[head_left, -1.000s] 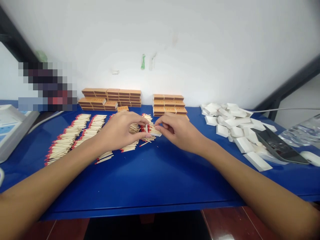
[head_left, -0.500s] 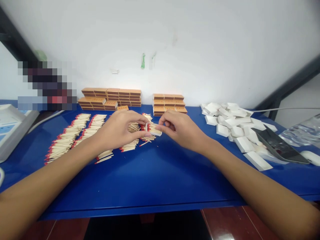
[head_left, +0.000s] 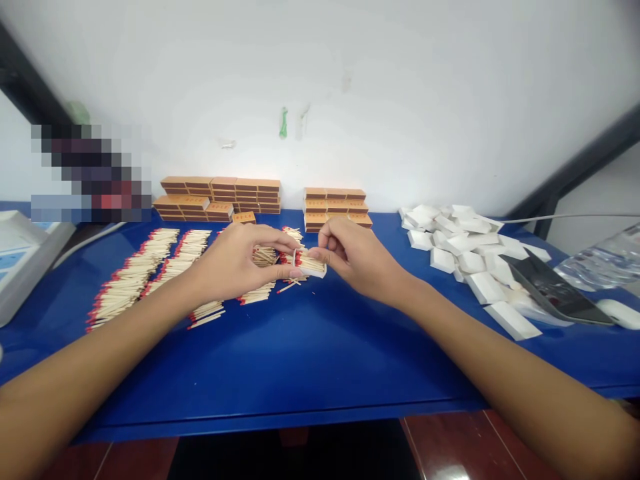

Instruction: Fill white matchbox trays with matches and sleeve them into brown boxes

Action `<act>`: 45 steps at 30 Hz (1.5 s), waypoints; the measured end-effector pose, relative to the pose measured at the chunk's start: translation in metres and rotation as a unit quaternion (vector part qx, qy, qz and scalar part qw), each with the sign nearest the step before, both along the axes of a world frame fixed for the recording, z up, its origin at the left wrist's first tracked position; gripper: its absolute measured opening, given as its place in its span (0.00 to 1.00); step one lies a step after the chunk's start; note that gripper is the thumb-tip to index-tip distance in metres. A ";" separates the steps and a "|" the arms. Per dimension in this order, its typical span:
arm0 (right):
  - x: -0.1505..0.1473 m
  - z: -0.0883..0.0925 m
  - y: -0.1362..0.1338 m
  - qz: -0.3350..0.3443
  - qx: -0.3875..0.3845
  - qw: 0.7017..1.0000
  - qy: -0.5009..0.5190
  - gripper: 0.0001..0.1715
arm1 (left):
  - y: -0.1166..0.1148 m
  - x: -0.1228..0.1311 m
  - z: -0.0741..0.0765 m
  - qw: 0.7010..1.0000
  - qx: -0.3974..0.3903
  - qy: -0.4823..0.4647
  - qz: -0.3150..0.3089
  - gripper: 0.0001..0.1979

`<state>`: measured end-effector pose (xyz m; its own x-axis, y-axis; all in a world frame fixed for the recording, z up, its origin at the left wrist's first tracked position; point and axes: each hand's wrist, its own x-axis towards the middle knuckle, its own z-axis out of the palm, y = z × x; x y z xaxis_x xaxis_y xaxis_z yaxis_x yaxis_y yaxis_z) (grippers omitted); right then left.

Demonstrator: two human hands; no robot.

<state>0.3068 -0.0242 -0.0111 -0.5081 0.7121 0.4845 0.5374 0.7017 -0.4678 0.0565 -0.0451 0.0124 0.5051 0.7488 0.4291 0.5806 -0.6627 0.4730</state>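
Observation:
A small white matchbox tray (head_left: 316, 272) filled with red-tipped matches (head_left: 309, 260) is held above the blue table. My left hand (head_left: 235, 259) pinches its left end between thumb and fingers. At the other end, my right hand (head_left: 357, 257) is closed, its fingers curled and its thumb tip touching the matches in the tray. Just behind and under the tray lies a loose heap of matches (head_left: 293, 233). Left of it, more rows of matches (head_left: 257, 287) spread across the table, partly covered by my left hand and forearm.
Stacked orange matchboxes (head_left: 245, 190) stand along the wall, with a smaller stack (head_left: 335, 205) to their right. White empty trays (head_left: 470, 243) are piled at right, beside a phone (head_left: 557, 287), a white mouse (head_left: 619, 313) and a clear plastic bottle (head_left: 603, 263). A white device (head_left: 30, 273) sits at far left.
My right thumb has shifted slightly left over the matches, and the tray sits a touch lower and further right. The camera view has shifted slightly.

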 end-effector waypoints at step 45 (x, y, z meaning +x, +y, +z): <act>-0.014 -0.001 -0.022 0.096 -0.112 0.979 -0.141 0.08 | 0.013 -0.013 -0.003 0.988 0.119 0.054 0.085 0.16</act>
<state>0.2931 -0.0465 -0.0121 -0.7338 0.6630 0.1483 0.5361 0.6991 -0.4731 0.0439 -0.0325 0.0091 0.4334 0.7112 0.5535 0.7321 -0.6361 0.2440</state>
